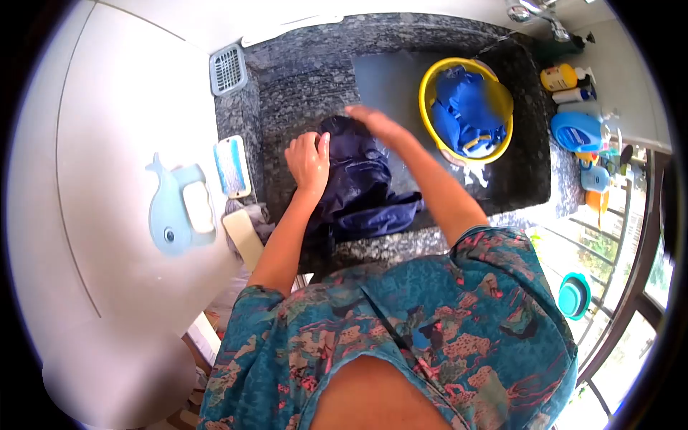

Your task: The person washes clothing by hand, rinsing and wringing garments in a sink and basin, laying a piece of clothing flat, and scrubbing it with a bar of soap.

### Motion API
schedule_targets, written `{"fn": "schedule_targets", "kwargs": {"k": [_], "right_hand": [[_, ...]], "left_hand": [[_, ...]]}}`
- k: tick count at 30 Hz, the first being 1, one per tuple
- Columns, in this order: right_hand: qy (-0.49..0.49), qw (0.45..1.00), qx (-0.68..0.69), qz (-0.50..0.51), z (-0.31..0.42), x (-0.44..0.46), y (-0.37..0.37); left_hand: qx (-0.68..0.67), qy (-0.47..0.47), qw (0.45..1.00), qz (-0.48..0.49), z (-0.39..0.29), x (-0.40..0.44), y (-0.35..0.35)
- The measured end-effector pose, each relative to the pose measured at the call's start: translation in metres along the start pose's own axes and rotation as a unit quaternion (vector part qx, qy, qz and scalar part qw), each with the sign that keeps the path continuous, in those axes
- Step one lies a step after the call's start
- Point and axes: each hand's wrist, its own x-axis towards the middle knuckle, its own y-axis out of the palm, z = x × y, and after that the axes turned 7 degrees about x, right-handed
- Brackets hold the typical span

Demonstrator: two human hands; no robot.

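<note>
A wet dark blue cloth item [358,175], perhaps a garment, lies bunched on the granite washing slab, its lower folds hanging near the front edge. My left hand [309,163] is at its upper left side, fingers curled and closed on the cloth's edge. Across the top of the cloth, my right hand [374,123] reaches with fingers stretched out, slightly blurred; its palm is turned away from view. To the right stands a yellow-rimmed tub [423,107] holding bright blue wet clothes [466,107].
A chrome tap [559,30] juts out at the upper right. Bottles, including a blue detergent jug [577,132], line the right ledge. On the left are a grey basket [228,70], a scrubbing brush [232,166] and a whale-shaped holder [168,215] on the wall.
</note>
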Motion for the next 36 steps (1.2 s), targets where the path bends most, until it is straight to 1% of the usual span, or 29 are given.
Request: {"fn": "schedule_targets", "kwargs": {"k": [1,2,3,4,5,6,7,9,10,11,13,14,15,16,17,18,19,20,21,22,24,25,27,28,31,32,33,34,36], "right_hand": [[0.034,0.998,0.006,0.048,0.021,-0.02,-0.01],[0.069,0.993,0.012,0.097,0.038,-0.038,-0.018],[0.018,0.991,-0.04,0.126,0.038,-0.048,-0.021],[-0.018,0.978,-0.138,0.157,0.043,-0.057,-0.02],[-0.056,0.952,-0.237,0.184,0.05,-0.063,-0.018],[-0.093,0.915,-0.333,0.209,0.057,-0.073,-0.014],[-0.148,0.871,-0.425,0.197,0.067,-0.084,-0.009],[-0.26,0.863,-0.411,0.137,0.079,-0.097,0.005],[-0.316,0.853,-0.402,0.107,0.092,-0.106,0.017],[-0.331,0.858,-0.384,0.085,0.108,-0.116,0.028],[-0.421,0.838,-0.341,0.063,0.133,-0.119,0.042],[-0.465,0.825,-0.317,0.05,0.142,-0.121,0.046],[-0.464,0.827,-0.31,0.065,0.151,-0.125,0.048],[-0.428,0.861,-0.272,0.051,0.155,-0.125,0.049],[-0.389,0.891,-0.231,0.037,0.156,-0.124,0.05],[-0.348,0.918,-0.189,0.024,0.156,-0.121,0.049],[-0.289,0.934,-0.212,-0.005,0.154,-0.118,0.044],[-0.269,0.934,-0.232,-0.038,0.151,-0.119,0.039],[-0.247,0.933,-0.252,-0.07,0.152,-0.123,0.037],[-0.224,0.931,-0.271,-0.101,0.152,-0.127,0.037],[-0.241,0.906,-0.336,-0.097,0.165,-0.133,0.034],[-0.247,0.892,-0.367,-0.096,0.169,-0.135,0.032],[-0.333,0.859,-0.369,-0.121,0.17,-0.136,0.033],[-0.374,0.84,-0.369,-0.133,0.169,-0.138,0.035],[-0.333,0.89,-0.294,-0.1,0.167,-0.144,0.036],[-0.324,0.904,-0.263,-0.087,0.167,-0.145,0.036],[-0.275,0.93,-0.234,-0.073,0.17,-0.149,0.035],[-0.254,0.944,-0.203,-0.049,0.168,-0.147,0.033],[-0.209,0.968,-0.141,0.002,0.163,-0.139,0.027]], "left_hand": [[-0.02,0.034,0.999,-0.035,-0.002,-0.012,-0.015],[-0.027,0.038,0.999,-0.028,-0.006,-0.023,-0.028],[-0.035,0.042,0.998,-0.021,-0.009,-0.036,-0.04],[-0.042,0.047,0.998,-0.014,-0.013,-0.048,-0.053],[-0.037,0.04,0.998,0.036,-0.018,-0.057,-0.064],[-0.033,0.042,0.997,0.053,-0.021,-0.062,-0.071],[-0.029,0.044,0.996,0.069,-0.024,-0.066,-0.076],[-0.046,0.053,0.992,0.101,-0.02,-0.065,-0.074],[-0.105,0.031,0.983,0.146,-0.021,-0.054,-0.081],[-0.163,0.008,0.976,0.143,-0.016,-0.044,-0.084],[-0.284,-0.033,0.951,0.113,-0.015,-0.024,-0.094],[-0.388,-0.089,0.914,0.072,-0.016,-0.019,-0.094],[-0.41,-0.103,0.902,0.09,-0.023,-0.008,-0.112],[-0.43,-0.118,0.888,0.11,-0.031,0.002,-0.131],[-0.412,-0.089,0.903,0.085,-0.032,0.006,-0.136],[-0.419,-0.084,0.902,0.062,-0.035,0.01,-0.142],[-0.426,-0.08,0.9,0.039,-0.039,0.015,-0.148],[-0.434,-0.076,0.898,0.016,-0.043,0.02,-0.15],[-0.455,-0.111,0.884,0.017,-0.043,0.028,-0.152],[-0.475,-0.155,0.864,0.059,-0.041,0.035,-0.159],[-0.518,-0.21,0.804,0.203,-0.047,0.041,-0.181],[-0.501,-0.185,0.813,0.233,-0.045,0.039,-0.182],[-0.464,-0.132,0.825,0.293,-0.045,0.036,-0.182],[-0.514,-0.139,0.785,0.316,-0.049,0.034,-0.183],[-0.63,-0.161,0.654,0.386,-0.054,0.025,-0.185],[-0.599,-0.141,0.689,0.383,-0.053,0.023,-0.183],[-0.566,-0.121,0.723,0.378,-0.054,0.021,-0.182],[-0.531,-0.101,0.755,0.372,-0.056,0.02,-0.182],[-0.509,-0.093,0.819,0.25,-0.063,0.02,-0.183]]}}
